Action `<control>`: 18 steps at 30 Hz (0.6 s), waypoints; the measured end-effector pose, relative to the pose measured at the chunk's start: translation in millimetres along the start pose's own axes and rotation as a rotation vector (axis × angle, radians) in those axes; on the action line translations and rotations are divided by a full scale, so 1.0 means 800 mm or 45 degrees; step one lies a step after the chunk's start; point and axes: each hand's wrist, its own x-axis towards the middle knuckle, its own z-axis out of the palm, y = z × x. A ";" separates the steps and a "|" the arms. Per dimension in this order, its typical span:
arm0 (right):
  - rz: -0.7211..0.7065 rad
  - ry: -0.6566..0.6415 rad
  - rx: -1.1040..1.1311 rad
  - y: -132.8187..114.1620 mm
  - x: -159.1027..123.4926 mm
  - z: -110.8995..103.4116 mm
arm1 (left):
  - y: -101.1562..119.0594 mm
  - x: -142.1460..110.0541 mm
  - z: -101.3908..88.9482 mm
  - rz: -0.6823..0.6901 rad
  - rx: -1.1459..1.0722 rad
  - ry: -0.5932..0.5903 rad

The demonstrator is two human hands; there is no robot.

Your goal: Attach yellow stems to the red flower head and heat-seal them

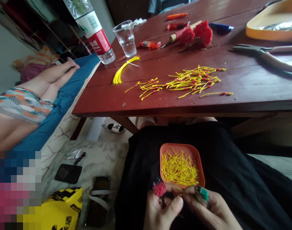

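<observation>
At the bottom of the head view, my left hand (pixel 161 209) is closed around the stem of a small red pompom flower (pixel 159 188). Beside it my right hand (pixel 208 207) pinches a thin yellow stamen thread at the flower and also holds a green lighter (pixel 201 194). Just above both hands an orange tray (pixel 198 157) filled with cut yellow threads rests on my black-clothed lap. On the red wooden table (pixel 244 86) lie several yellow threads with red tips (pixel 191 81) and a tied yellow bundle (pixel 123 70).
Finished red pompom flowers (pixel 196 33), a plastic cup (pixel 126 38), a water bottle (pixel 94 30), lighters, pliers (pixel 265 56) and a yellow tray (pixel 268 25) sit on the table. Another person lies on a blue mat at left. Phones (pixel 98 199) and a yellow bag (pixel 61 210) lie beside me.
</observation>
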 end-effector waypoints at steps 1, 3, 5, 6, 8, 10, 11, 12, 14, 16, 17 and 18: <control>0.009 -0.006 0.010 0.001 0.000 0.000 | 0.000 0.000 0.001 0.075 0.060 0.019; -0.004 0.021 -0.023 0.004 0.001 -0.001 | -0.002 0.000 0.004 0.235 0.163 0.086; -0.035 0.057 -0.092 0.006 0.000 -0.002 | -0.006 0.001 0.006 0.362 0.243 0.150; -0.046 0.073 -0.125 0.007 -0.001 -0.002 | -0.007 0.002 0.006 0.414 0.279 0.177; -0.041 0.107 -0.160 0.006 -0.002 -0.003 | -0.010 0.003 0.004 0.465 0.347 0.217; -0.007 0.147 -0.147 0.003 -0.003 -0.003 | -0.012 0.003 0.001 0.440 0.382 0.269; 0.009 0.166 -0.131 0.001 -0.003 -0.002 | -0.014 0.003 -0.002 0.400 0.377 0.298; 0.014 0.174 -0.118 -0.001 -0.003 -0.001 | -0.015 0.002 -0.004 0.350 0.358 0.330; -0.022 0.165 -0.121 -0.004 -0.002 0.001 | -0.020 0.001 -0.008 0.253 0.300 0.388; -0.097 0.122 -0.194 -0.003 0.000 0.002 | -0.024 0.000 -0.008 0.194 0.255 0.404; -0.138 0.090 -0.250 -0.003 0.000 0.003 | -0.026 0.000 -0.007 0.178 0.243 0.398; -0.175 0.059 -0.306 -0.001 0.001 0.003 | -0.027 0.000 -0.005 0.167 0.240 0.388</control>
